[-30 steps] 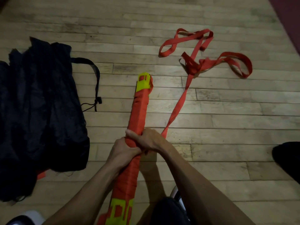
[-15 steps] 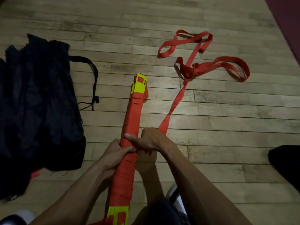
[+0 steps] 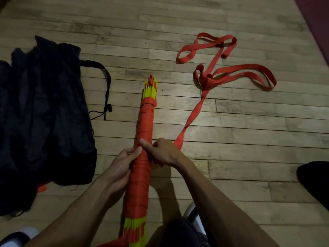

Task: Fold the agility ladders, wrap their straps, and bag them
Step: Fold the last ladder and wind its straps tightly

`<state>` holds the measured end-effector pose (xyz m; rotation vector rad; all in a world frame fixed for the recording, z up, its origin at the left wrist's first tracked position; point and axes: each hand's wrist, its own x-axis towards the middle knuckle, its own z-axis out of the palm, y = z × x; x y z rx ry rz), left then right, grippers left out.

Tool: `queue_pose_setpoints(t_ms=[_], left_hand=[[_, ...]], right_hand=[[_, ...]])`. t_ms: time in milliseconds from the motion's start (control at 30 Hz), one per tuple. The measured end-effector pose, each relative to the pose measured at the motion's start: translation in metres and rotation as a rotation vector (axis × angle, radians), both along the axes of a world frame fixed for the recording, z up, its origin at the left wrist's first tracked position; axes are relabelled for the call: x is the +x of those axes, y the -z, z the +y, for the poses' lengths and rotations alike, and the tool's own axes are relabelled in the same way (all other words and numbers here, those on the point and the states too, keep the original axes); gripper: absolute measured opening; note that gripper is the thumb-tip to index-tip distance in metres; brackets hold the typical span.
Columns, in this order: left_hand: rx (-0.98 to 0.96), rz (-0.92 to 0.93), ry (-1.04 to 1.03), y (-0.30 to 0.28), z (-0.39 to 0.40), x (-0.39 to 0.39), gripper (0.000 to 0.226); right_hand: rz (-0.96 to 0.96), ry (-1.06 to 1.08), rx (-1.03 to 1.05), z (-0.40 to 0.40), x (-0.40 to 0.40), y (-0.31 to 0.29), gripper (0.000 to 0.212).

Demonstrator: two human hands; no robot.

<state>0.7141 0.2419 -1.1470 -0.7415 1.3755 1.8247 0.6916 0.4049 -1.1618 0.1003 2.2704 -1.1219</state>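
Folded ladder bundle (image 3: 142,154) held out lengthwise between both hands, far tip resting on or just above the wooden floor (image 3: 231,175), near end running back past the forearms toward the body. Yellow rungs showing at both ends, the middle already bound in red webbing.

Left hand (image 3: 121,168) curled round the bundle from its own side, thumb on top. Right hand (image 3: 163,154) gripping across the top just beyond it, thumb laid over the wrap and fingers closed on the loose strap (image 3: 192,114) where it leaves the bundle. The two hands touching, thumb tip to thumb.

Loose strap trailing away from the right hand, outward and beyond it, into slack tangled loops lying flat well apart from both hands. Black drawstring bag (image 3: 44,122) slumped on the floor off to the left of the left hand, cord end lying near the bundle's far tip.

Judging by looks: bundle light and stiff along its length, so fine to steady with one hand at mid-length. Webbing soft, limp, probably slick, apt to loosen if tension drops. Best taken close to the bundle, pulled taut before each turn. Tangle ahead likely to snag and need shaking out. Wrapping not finished; bagging not yet begun.
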Motion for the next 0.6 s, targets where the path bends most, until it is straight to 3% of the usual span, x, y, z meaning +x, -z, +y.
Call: queue_pose_setpoints(t_ms=[167, 300, 433, 500, 600], left_hand=[[-0.201, 0.037, 0.185, 0.004, -0.002, -0.004, 0.029], [-0.444, 0.117, 0.291, 0.006, 0.004, -0.003, 0.051], [-0.702, 0.28, 0.45, 0.005, 0.014, 0.002, 0.056], [-0.597, 0.287, 0.397, 0.006, 0.016, 0.004, 0.052], [-0.252, 0.145, 0.049, 0.008, 0.007, 0.002, 0.03]], right_hand=[[-0.1, -0.203, 0.234, 0.018, -0.012, -0.011, 0.081], [-0.074, -0.118, 0.108, 0.009, -0.013, -0.011, 0.065], [-0.039, -0.077, 0.027, -0.005, -0.001, 0.003, 0.05], [0.001, -0.078, 0.044, -0.002, 0.001, 0.009, 0.044], [-0.071, -0.056, -0.049, 0.014, 0.002, 0.012, 0.04]])
